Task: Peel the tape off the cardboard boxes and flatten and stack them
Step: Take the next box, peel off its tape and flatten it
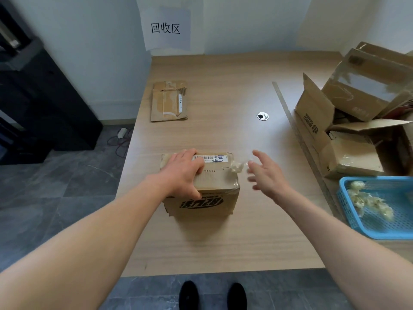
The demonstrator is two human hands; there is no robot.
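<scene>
A sealed box (201, 189) of brown cardboard is sitting at the centre of the frame, near the front edge of a pale wooden counter (223, 242). It is carrying a barcode label on top and bold black print on its front face. The person's left hand (183, 173) is bearing down on the box's top left, its fingers bending over the lid and the thumb hooking the front top edge. A crumpled tail of loose tape (237, 167) is standing up at the box's top right corner. The right hand (268, 173) is hovering just beside that tail, fingers spread and holding nothing. It is slightly blurred, and it does not appear to be touching the tape.

The peeling step seems to be under way on this box, with flattening not yet begun. The next move is likely calling for the right hand to pinch the tail and pull it along the seam while the left hand is steadying the box.

A flattened box (168, 100) is lying at the upper left of the counter. Several open boxes (357, 104) are piling up at the right edge. Below them, a blue basket (344, 198) is holding tape wads (368, 202). A paper sign (166, 27) is hanging on the wall at the top.
</scene>
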